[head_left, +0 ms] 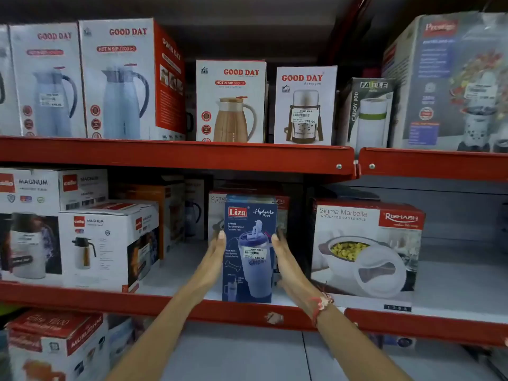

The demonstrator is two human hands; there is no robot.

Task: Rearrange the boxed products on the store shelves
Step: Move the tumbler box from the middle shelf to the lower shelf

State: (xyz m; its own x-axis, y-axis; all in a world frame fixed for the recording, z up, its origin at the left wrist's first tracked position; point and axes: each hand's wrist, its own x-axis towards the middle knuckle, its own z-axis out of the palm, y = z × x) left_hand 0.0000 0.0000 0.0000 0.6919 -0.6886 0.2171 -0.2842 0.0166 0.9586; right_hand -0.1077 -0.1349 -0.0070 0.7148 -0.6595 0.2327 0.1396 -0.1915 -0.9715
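A tall blue Liza Hydrate Pro box (pixel 248 251) stands upright at the front of the middle shelf (pixel 170 303). My left hand (pixel 213 259) presses flat against its left side and my right hand (pixel 286 259) against its right side, so both hands clasp it. A red thread band circles my right wrist. Behind the blue box a Sigma casserole box (pixel 215 213) is mostly hidden. A second Sigma Marbella Rishabh casserole box (pixel 365 248) sits to the right.
White Cello Magnum flask boxes (pixel 107 243) fill the middle shelf's left. The top shelf (pixel 176 156) holds Good Day jug boxes (pixel 229 101), a Fable Caddy box (pixel 367 114) and a large Prestige box (pixel 450 83). A red-and-white box (pixel 55 345) is at lower left.
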